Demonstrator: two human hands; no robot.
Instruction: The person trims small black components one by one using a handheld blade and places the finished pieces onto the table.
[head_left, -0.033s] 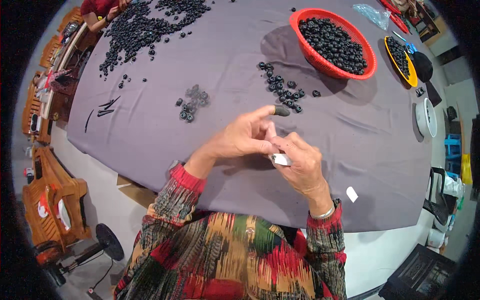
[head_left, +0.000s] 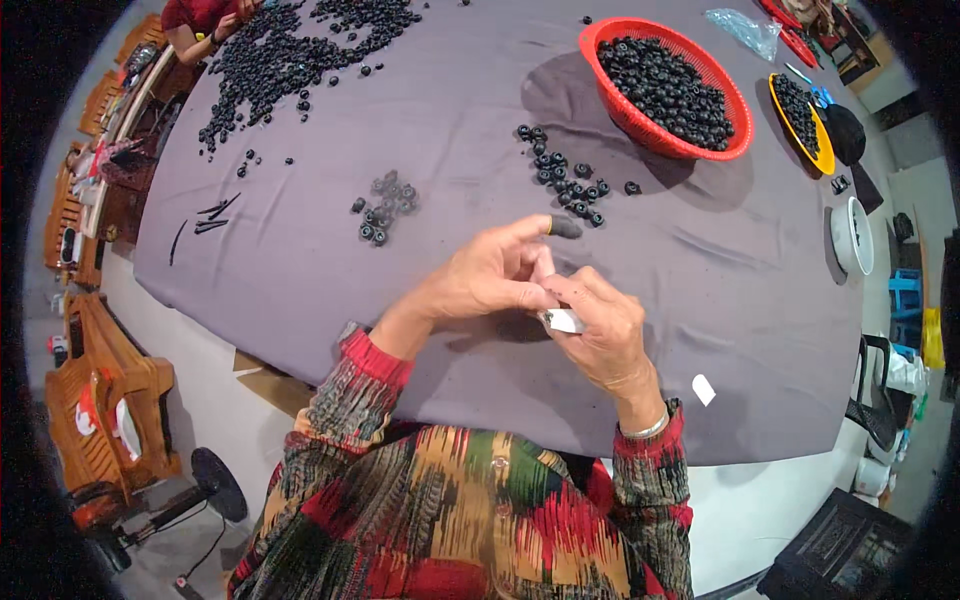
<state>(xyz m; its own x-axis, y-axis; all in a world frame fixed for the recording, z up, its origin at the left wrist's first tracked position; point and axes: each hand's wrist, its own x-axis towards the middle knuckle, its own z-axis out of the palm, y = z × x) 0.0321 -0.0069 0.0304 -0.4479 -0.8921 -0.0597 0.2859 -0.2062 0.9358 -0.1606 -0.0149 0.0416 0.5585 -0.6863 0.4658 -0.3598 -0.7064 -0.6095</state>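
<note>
1. While the left hand's [head_left: 490,280] index finger points outward in a black finger cot [head_left: 565,228], its other fingers curl toward the thumb; cannot tell if they pinch anything.
2. Right hand [head_left: 598,325] touches the left, fingers closed round a small white piece [head_left: 566,321], above the grey-covered table [head_left: 450,120].
3. Loose round black pieces [head_left: 583,170] just beyond; more in red perforated basket [head_left: 690,151], farther right.

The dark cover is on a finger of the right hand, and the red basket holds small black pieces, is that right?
Not quite: the dark cover is on a finger of the left hand, as the head view shows. The red basket does hold small black pieces.
</note>
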